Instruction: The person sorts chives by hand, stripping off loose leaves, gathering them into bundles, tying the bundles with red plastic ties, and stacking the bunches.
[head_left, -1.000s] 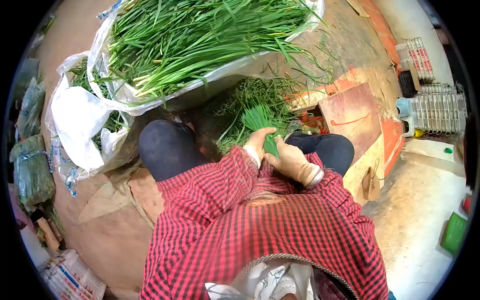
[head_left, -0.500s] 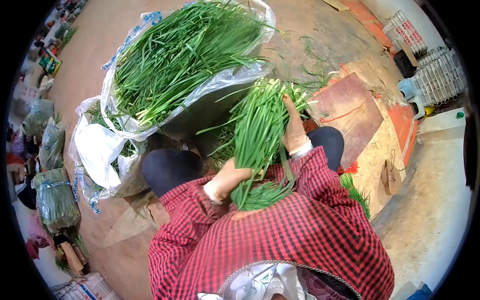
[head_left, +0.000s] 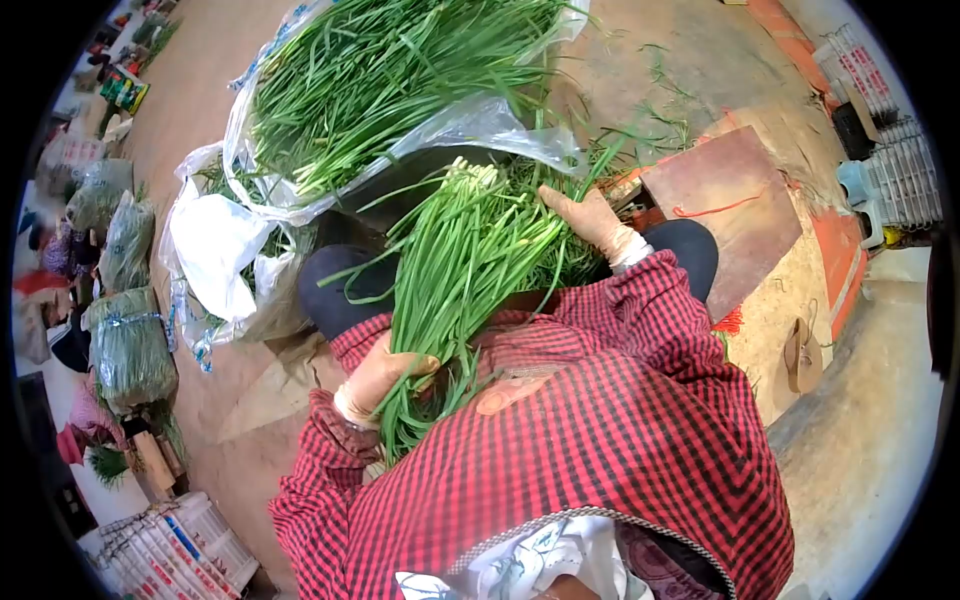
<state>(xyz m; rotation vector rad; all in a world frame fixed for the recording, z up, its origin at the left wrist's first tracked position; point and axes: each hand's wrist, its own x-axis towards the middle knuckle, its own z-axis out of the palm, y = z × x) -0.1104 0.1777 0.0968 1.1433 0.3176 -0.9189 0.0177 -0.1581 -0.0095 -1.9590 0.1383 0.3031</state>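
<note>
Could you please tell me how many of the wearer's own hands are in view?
2: the left hand around the leafy lower part of the green bunch, and the right hand beside its pale stem ends. None is missing.

no text legible. red marks, unreadable: white slatted plastic crate (head_left: 860, 70), far right; stacked white plastic crates (head_left: 185, 550), near left. blue print, unreadable: large clear plastic sack (head_left: 470, 128), far, left of centre.

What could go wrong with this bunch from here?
The chive bunch might shed some of its leaves, since several splay out sideways over the left knee. The leafy end could also get creased where the left hand grips it.
</note>
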